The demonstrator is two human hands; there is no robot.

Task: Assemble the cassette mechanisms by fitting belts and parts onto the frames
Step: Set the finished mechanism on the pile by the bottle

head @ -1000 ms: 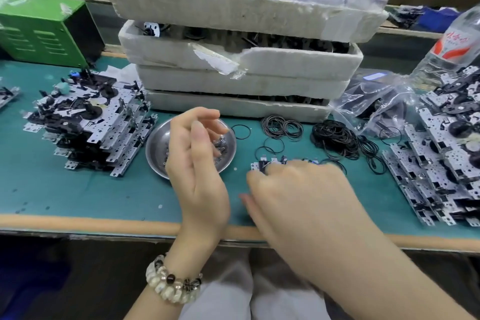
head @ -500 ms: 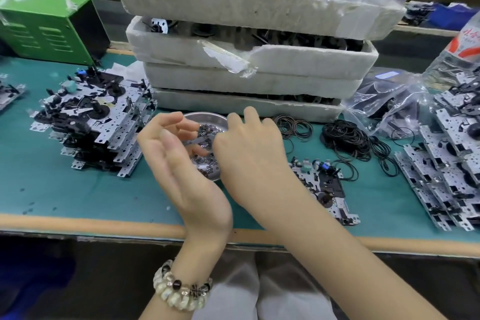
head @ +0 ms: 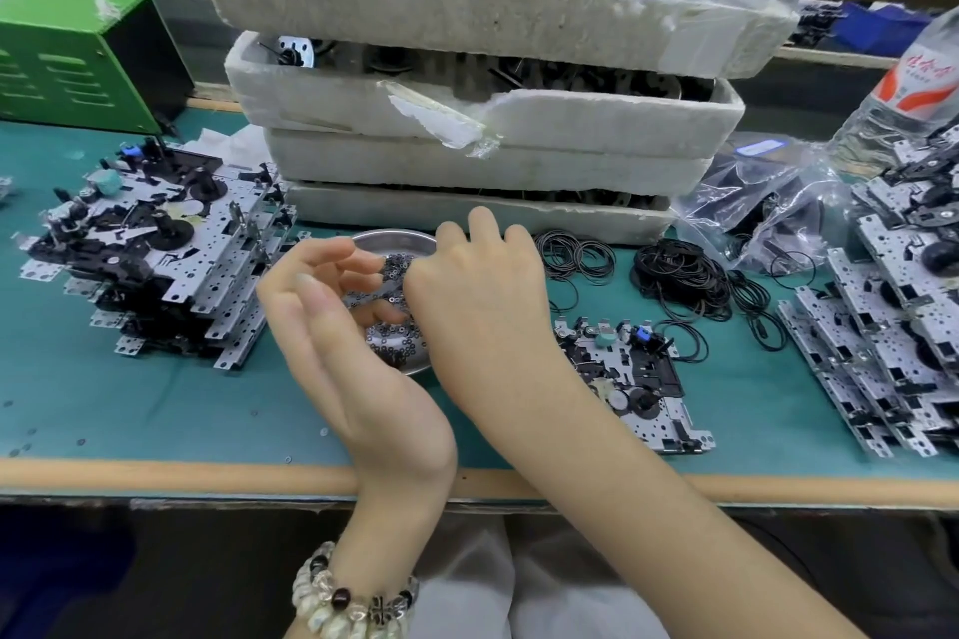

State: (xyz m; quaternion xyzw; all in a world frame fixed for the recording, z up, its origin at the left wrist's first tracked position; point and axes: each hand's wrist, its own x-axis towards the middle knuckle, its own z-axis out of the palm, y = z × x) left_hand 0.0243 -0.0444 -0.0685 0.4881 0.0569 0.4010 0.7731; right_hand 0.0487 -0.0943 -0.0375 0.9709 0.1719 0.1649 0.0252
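A round metal dish (head: 394, 236) of small dark washers (head: 394, 332) sits on the green mat in the middle. My left hand (head: 337, 353), with a bead bracelet on the wrist, hovers over the dish's left side, palm turned inward and fingers loosely curved. My right hand (head: 477, 306) reaches across from the right, its fingers curled down into the dish and pinching washers; the fingertips are mostly hidden. One cassette frame (head: 638, 379) lies flat on the mat to the right of my right forearm, untouched. Black rubber belts (head: 680, 280) lie in a heap behind it.
A pile of cassette mechanisms (head: 155, 244) stands at the left, and more mechanisms (head: 892, 327) are stacked at the right. Stacked foam trays (head: 467, 119) fill the back. A green box (head: 67, 57), a plastic bag (head: 763, 202) and a bottle (head: 918, 78) stand around them. The table's wooden edge (head: 155, 475) runs in front.
My right hand left the cassette frame, uncovering it, and moved left to the dish. My left hand stayed over the dish, fingers a little more spread.
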